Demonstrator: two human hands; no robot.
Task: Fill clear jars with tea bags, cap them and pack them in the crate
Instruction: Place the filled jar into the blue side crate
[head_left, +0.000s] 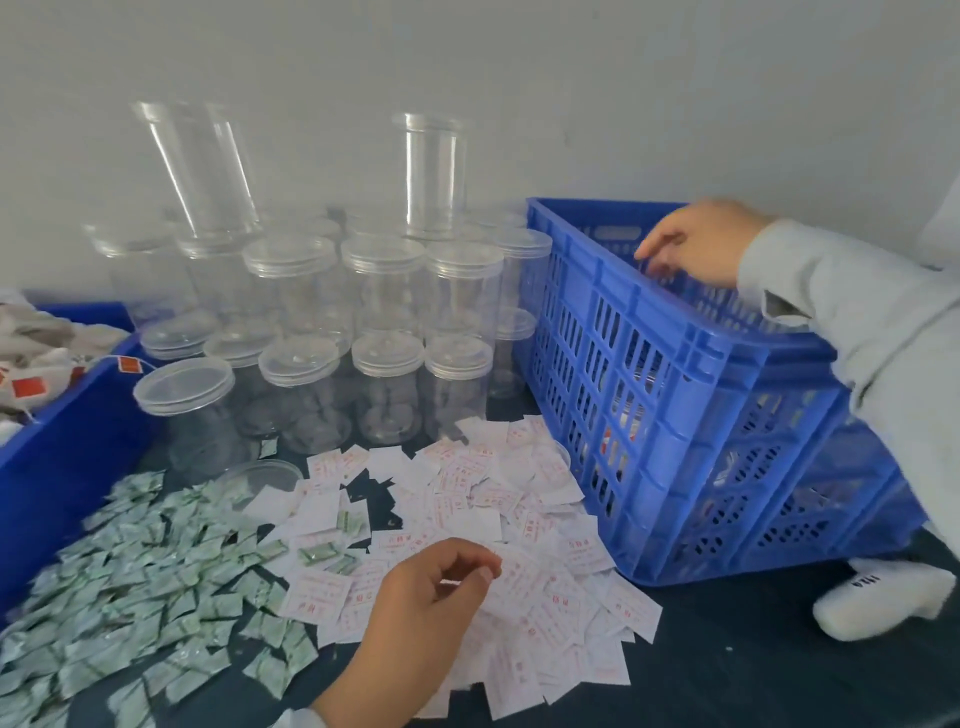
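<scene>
Jars (387, 291), clear with lids on, stand stacked in two or three tiers at the back edge of the dark work surface (727, 665), against the wall. Two taller uncapped cylinders top the stack; the left one (200, 166) is tilted, the right one (431, 174) upright. One loose lid (260, 475) lies flat in front of the stack, among the packets.

Crate (691, 415), blue and slotted, sits at the right side of the surface, just beside the jar stack. Through the slots some contents show, too unclear to identify.

Right hand (698, 244) is over the crate's open top near its back rim, fingers curled downward. Cannot tell whether it grips anything; fingertips are blurred.

Left hand (431, 597) hovers over the white slips, thumb and forefinger pinched together, other fingers curled. Looks like it holds something thin and white, but I can't confirm it.

White paper slips (519, 519) with red print are spread across the centre of the surface, running up to the crate's front wall. Green-white foil packets (130, 571) cover the left front area, overlapping the slips at the boundary.

Blue bin (62, 441) at the left edge holds tea bags (36, 358) with red tags.

White shoe or sock (883, 597) shows at the right edge, in front of the crate.
</scene>
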